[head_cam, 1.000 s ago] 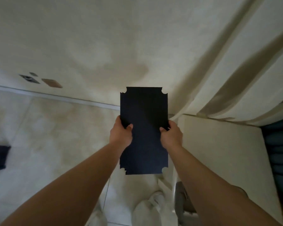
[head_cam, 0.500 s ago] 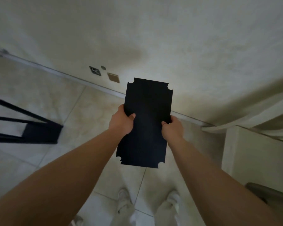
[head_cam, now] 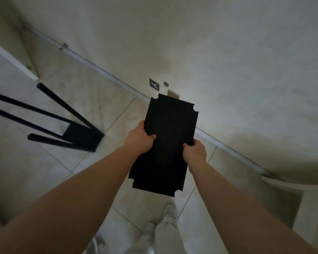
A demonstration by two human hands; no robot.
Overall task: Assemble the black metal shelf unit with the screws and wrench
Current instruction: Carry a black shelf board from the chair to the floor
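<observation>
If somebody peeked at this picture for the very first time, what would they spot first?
Probably the flat black shelf panel in the middle, with a little round notch cut from each corner, held up over the tiled floor. The left hand and the right hand grip its two long edges. Next they'd see the black metal frame lying on the floor at the left, its thin legs pointing away.
</observation>
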